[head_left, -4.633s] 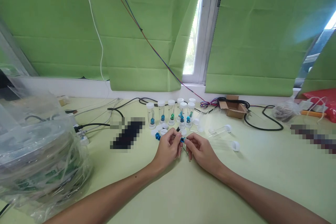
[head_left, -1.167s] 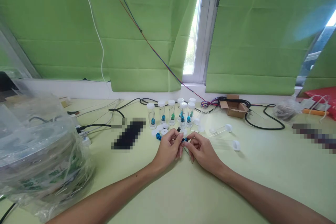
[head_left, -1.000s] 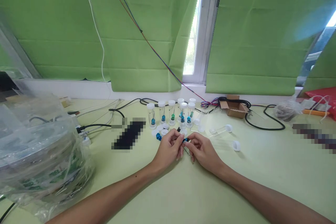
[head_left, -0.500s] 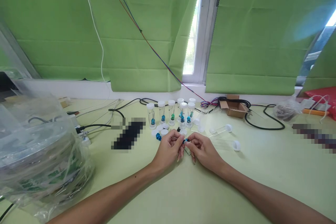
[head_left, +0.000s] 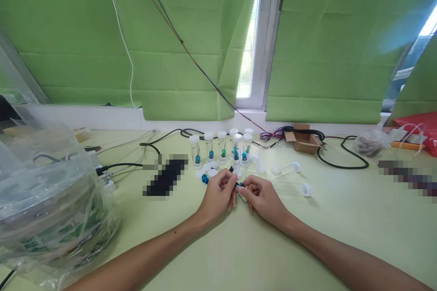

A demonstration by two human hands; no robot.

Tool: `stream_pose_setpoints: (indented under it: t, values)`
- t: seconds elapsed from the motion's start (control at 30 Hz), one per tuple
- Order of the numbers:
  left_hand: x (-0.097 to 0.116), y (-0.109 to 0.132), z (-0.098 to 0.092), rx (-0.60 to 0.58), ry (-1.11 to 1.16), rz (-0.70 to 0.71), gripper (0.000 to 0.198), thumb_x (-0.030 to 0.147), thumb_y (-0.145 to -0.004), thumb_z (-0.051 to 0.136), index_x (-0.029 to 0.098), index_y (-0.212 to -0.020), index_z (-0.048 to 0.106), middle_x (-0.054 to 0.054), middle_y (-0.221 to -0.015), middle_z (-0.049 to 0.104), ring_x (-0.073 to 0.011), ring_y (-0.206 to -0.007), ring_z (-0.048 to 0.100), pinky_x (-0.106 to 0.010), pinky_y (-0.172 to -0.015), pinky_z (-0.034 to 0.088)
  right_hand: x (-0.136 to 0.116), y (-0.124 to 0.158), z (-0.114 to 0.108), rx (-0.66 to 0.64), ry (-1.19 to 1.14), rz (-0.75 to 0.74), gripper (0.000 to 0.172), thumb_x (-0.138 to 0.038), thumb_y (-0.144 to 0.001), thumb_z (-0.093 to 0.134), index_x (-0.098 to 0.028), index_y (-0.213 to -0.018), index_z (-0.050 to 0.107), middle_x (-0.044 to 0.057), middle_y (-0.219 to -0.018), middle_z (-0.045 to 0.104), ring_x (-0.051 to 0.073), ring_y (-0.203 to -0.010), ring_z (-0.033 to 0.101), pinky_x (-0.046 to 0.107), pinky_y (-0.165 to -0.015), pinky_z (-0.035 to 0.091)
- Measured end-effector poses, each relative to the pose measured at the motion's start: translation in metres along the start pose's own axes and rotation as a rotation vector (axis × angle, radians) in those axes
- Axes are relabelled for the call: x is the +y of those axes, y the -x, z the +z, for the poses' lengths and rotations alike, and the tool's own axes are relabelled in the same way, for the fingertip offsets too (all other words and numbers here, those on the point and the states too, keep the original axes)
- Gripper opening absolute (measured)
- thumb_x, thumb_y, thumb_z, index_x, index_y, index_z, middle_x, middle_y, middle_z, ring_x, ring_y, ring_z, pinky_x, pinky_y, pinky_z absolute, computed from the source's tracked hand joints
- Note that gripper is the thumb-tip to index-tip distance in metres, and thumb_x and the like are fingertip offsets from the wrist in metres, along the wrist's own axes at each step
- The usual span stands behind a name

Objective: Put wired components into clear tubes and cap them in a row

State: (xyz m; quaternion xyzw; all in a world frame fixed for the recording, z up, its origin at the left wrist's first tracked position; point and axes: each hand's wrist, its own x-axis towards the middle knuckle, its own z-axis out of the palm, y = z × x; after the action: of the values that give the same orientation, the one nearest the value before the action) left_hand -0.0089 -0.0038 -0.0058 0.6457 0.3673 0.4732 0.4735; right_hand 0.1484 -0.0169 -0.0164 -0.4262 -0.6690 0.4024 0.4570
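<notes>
In the head view, take the tube with the green piece [head_left: 222, 148] as your landmark. The small blue piece [head_left: 241, 185] is nearer you than that tube and to its right, between your two hands. Your left hand [head_left: 217, 193] has thumb and forefinger pinched at its left end, though they hide much of the contact; your right hand [head_left: 263, 193] pinches its right end. A thin metal rod [head_left: 242, 198] shows just below your fingertips, also nearer you than the tube.

The piece looks light and stiff, likely smooth enough to slip or roll, and probably not very fragile. Its ends seem the best hold, with light fingertip pressure. Its long axis appears to run crosswise, from one hand toward the other; you can't tell which end is the front.
</notes>
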Motion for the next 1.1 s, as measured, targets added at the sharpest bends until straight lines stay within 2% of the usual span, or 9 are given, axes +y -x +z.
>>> stream_pose_setpoints:
  t: [0.23,0.4,0.6,0.73,0.93,1.1]
  values:
    - [-0.003,0.001,-0.002,-0.014,-0.142,0.035,0.023,0.042,-0.090,0.054,0.021,-0.099,0.057,0.005,-0.064,0.052,-0.0097,-0.050,0.050,-0.021,-0.047,0.039,-0.007,0.003,0.001,0.062,0.145,-0.036,0.012,-0.024,-0.082,0.063,-0.018,-0.072,0.058,-0.008,-0.046,0.046,0.010,-0.045,0.041,0.023,-0.048,0.031]
    - [-0.003,0.001,-0.003,0.004,-0.250,0.061,0.023,0.040,-0.091,0.053,0.022,-0.105,0.058,0.003,-0.071,0.053,-0.0106,-0.057,0.052,-0.022,-0.052,0.043,-0.007,0.002,0.001,0.069,0.206,-0.047,0.007,-0.021,-0.080,0.062,-0.018,-0.074,0.062,-0.008,-0.046,0.047,0.010,-0.045,0.041,0.024,-0.050,0.032]
    - [0.000,0.002,-0.003,0.057,-0.263,0.088,0.026,0.040,-0.092,0.050,0.024,-0.112,0.057,0.001,-0.078,0.055,-0.0119,-0.061,0.055,-0.024,-0.056,0.049,-0.004,0.002,0.001,0.021,0.275,-0.109,0.015,-0.026,-0.087,0.058,-0.017,-0.085,0.070,-0.003,-0.051,0.060,0.012,-0.046,0.049,0.024,-0.053,0.038]
    - [0.000,0.001,-0.004,0.089,-0.208,0.096,0.028,0.039,-0.093,0.049,0.026,-0.118,0.051,0.001,-0.084,0.056,-0.0121,-0.063,0.059,-0.025,-0.057,0.051,-0.004,0.002,0.002,0.035,0.298,-0.154,0.020,-0.026,-0.091,0.053,-0.018,-0.095,0.071,-0.002,-0.052,0.063,0.012,-0.045,0.051,0.024,-0.052,0.039]
    - [0.003,0.003,-0.004,0.105,-0.259,0.131,0.028,0.036,-0.094,0.047,0.028,-0.120,0.052,-0.001,-0.088,0.061,-0.0135,-0.072,0.062,-0.025,-0.062,0.051,-0.008,0.002,0.001,0.103,0.289,-0.165,0.019,-0.025,-0.091,0.051,-0.017,-0.090,0.068,-0.002,-0.054,0.063,0.013,-0.048,0.055,0.023,-0.051,0.041]
    - [0.007,0.001,-0.005,0.121,-0.414,0.159,0.022,0.033,-0.093,0.047,0.022,-0.102,0.064,-0.005,-0.099,0.066,-0.0150,-0.077,0.062,-0.026,-0.064,0.050,-0.007,0.000,-0.004,0.191,0.355,-0.220,0.016,-0.023,-0.091,0.051,-0.018,-0.088,0.066,0.000,-0.062,0.066,0.013,-0.052,0.055,0.024,-0.053,0.041]
